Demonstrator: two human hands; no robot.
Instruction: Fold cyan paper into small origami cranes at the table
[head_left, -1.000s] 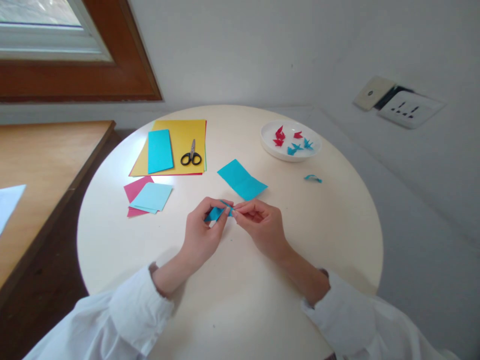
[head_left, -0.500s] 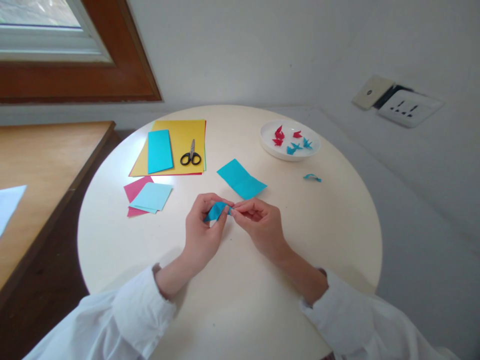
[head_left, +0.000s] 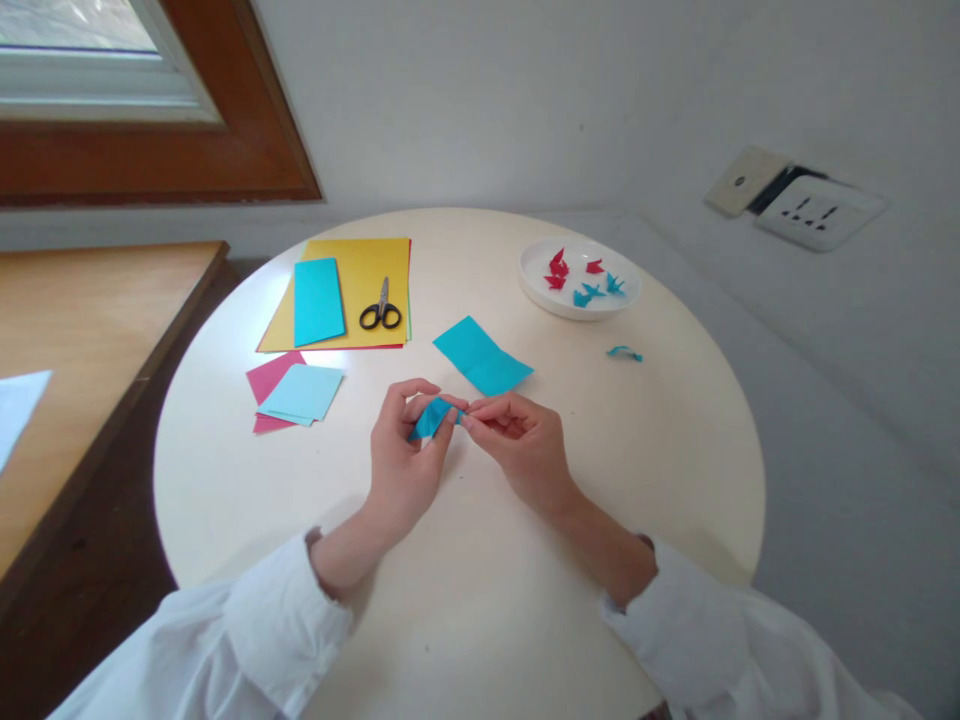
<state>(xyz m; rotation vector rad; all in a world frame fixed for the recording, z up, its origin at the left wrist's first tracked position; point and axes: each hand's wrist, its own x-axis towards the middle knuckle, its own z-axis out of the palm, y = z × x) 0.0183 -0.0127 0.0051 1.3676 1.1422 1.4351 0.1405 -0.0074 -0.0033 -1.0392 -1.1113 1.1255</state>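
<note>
A small folded piece of blue paper [head_left: 430, 418] is held between my two hands above the table's middle. My left hand [head_left: 407, 447] grips its body, thumb in front and fingers behind. With thumb and fingertips, my right hand [head_left: 523, 442] pinches its narrow right end; the fingers partly hide that end. Just beyond the hands lies a creased blue sheet [head_left: 484, 357]. To the right, a small twisted blue paper strip [head_left: 625, 353] rests on the table.
The round white table [head_left: 480, 620] holds a white dish [head_left: 541, 303] with several small red and blue folded paper figures. At left, black-handled scissors [head_left: 381, 312] and a blue paper stack [head_left: 318, 302] lie on yellow paper [head_left: 367, 258]. Nearer are pale blue squares [head_left: 306, 393] over pink ones [head_left: 274, 378].
Both hands stay in nearly the same place. The left index finger has lifted slightly, and the folded paper has tilted a little.
</note>
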